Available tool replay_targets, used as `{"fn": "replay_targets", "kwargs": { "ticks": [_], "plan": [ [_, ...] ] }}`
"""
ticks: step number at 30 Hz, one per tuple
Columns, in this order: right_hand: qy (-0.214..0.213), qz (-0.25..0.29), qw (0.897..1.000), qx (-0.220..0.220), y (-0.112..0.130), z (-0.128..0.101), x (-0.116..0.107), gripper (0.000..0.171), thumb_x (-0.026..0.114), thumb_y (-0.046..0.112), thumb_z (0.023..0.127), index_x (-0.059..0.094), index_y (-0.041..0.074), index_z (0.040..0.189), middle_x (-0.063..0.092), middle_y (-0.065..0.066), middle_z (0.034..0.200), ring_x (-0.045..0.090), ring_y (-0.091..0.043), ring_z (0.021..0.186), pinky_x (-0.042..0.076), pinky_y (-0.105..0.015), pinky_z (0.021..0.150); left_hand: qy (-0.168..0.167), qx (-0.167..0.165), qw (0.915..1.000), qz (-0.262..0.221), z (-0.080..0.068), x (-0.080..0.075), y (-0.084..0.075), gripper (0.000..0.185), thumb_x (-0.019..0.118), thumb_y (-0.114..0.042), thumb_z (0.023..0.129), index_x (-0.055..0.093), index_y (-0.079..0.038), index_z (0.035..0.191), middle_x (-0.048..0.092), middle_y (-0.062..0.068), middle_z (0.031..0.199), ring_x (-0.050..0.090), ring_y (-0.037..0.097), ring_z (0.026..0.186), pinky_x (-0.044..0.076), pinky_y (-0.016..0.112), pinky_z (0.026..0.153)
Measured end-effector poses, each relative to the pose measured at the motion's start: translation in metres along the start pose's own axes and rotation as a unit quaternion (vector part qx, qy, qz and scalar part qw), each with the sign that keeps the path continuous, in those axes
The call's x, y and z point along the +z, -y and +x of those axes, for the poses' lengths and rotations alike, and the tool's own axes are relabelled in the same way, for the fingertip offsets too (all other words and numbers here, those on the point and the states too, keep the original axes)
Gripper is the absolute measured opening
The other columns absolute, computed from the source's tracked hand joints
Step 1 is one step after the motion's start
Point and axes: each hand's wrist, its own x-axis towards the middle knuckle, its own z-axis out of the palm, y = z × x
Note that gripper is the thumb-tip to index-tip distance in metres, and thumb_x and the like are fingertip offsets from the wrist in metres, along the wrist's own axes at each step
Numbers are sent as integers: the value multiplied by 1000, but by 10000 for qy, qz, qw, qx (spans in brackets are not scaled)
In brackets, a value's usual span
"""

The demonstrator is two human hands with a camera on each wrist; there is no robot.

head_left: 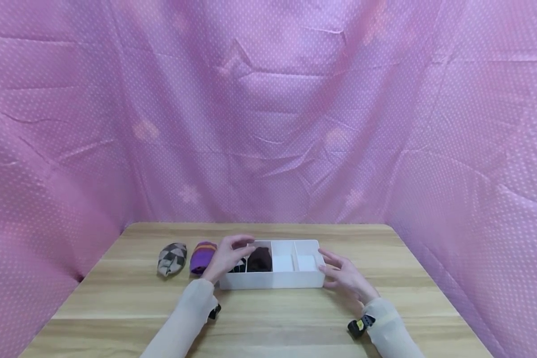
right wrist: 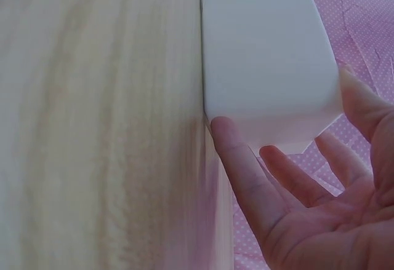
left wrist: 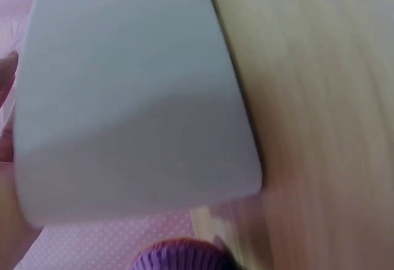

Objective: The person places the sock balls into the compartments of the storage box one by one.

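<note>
A white divided box rests on the table. My left hand is over its left end, fingers bent loosely above the compartments; it partly hides a black-and-white bundle in the leftmost one. Beside that, a dark brown rolled sock fills another compartment. At the box's right end, my right hand touches the end wall with spread fingers. Just left of my left hand lies a rolled purple sock with orange stripes; its ribbed edge shows low in the left wrist view.
A grey and black diamond-patterned rolled sock lies farther left on the wooden table. The box's two right-hand compartments show bare white floors. Pink dotted cloth hangs behind and at both sides of the table.
</note>
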Motion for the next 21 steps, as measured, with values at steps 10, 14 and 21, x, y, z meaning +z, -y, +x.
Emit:
{"fn": "replay_targets", "kwargs": {
  "ticks": [10, 14, 21],
  "plan": [
    [-55, -70, 10000, 2, -2, -4, 0, 70, 65, 23, 94, 30, 14, 154, 22, -31, 156, 50, -44, 127, 54, -48, 93, -389, -82, 9990, -195, -14, -24, 0, 30, 76, -19, 86, 71, -13, 115, 70, 12, 117, 65, 25, 107, 52, 22, 87],
    [-20, -41, 10000, -12, 0, -6, 0, 70, 64, 22, 95, 29, 14, 154, 20, -32, 156, 51, -43, 126, 53, -48, 94, -589, -52, 9982, 24, -20, -33, 0, 33, 78, -24, 85, 71, -12, 115, 71, 11, 116, 65, 23, 106, 51, 22, 88],
    [18, 12, 10000, -51, 0, -6, -1, 70, 64, 22, 95, 29, 13, 154, 20, -34, 155, 53, -43, 124, 52, -50, 94, -836, -131, 9964, -38, -30, -53, 0, 36, 78, -24, 84, 70, -9, 116, 70, 13, 117, 65, 24, 106, 50, 18, 87]
  ]
}}
